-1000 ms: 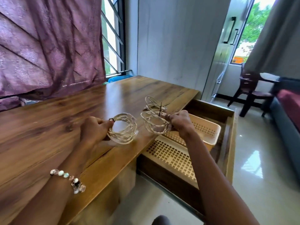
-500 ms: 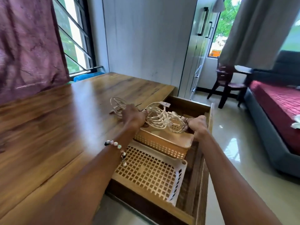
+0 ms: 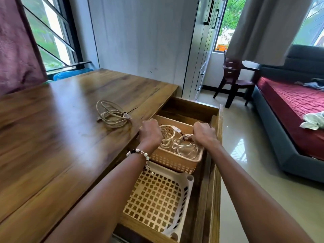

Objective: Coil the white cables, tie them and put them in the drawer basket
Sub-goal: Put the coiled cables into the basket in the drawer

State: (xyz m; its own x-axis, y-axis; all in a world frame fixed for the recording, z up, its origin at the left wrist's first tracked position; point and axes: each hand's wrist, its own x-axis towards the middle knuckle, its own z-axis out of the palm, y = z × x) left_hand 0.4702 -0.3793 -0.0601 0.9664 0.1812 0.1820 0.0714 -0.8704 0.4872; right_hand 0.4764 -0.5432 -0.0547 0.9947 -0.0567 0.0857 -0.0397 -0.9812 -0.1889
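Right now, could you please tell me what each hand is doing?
Left hand: closed on a cable coil in the orange basket.
Right hand: closed on the other coil at its tie.

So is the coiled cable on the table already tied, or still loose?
Tied. The coiled cable lies flat on the table, with a dark tie cinched around its loops.

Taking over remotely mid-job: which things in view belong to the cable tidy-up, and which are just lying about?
Job:
left hand and right hand, each lowering a coil into the orange basket
tied coil on the table
open drawer

Lying about:
white basket
chair
bed
purple curtain
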